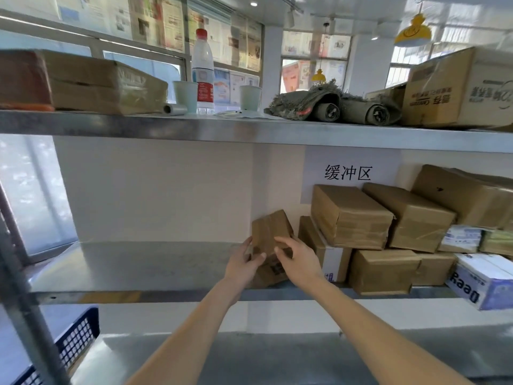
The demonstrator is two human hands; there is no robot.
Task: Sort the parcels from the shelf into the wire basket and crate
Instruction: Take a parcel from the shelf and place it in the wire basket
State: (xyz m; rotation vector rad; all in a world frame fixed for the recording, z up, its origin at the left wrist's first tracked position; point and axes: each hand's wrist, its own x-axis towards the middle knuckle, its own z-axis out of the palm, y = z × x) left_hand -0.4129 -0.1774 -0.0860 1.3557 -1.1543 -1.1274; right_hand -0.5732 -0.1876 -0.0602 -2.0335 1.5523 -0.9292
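Observation:
A small brown taped parcel (270, 230) stands tilted on the middle steel shelf (133, 265), near its front edge. My left hand (244, 262) grips its left side and my right hand (298, 257) grips its right side, fingers curled over its face. To the right, several brown and white parcels (349, 215) lie stacked on the same shelf. A blue plastic crate (75, 340) shows at the lower left. The wire basket is out of view.
The top shelf (249, 129) carries a wrapped bundle (83, 84), a water bottle (203, 70), two cups, rolled cloths and a large carton (458, 90). A steel post (30, 315) rises at the left. A lower steel surface (277, 357) lies below my arms.

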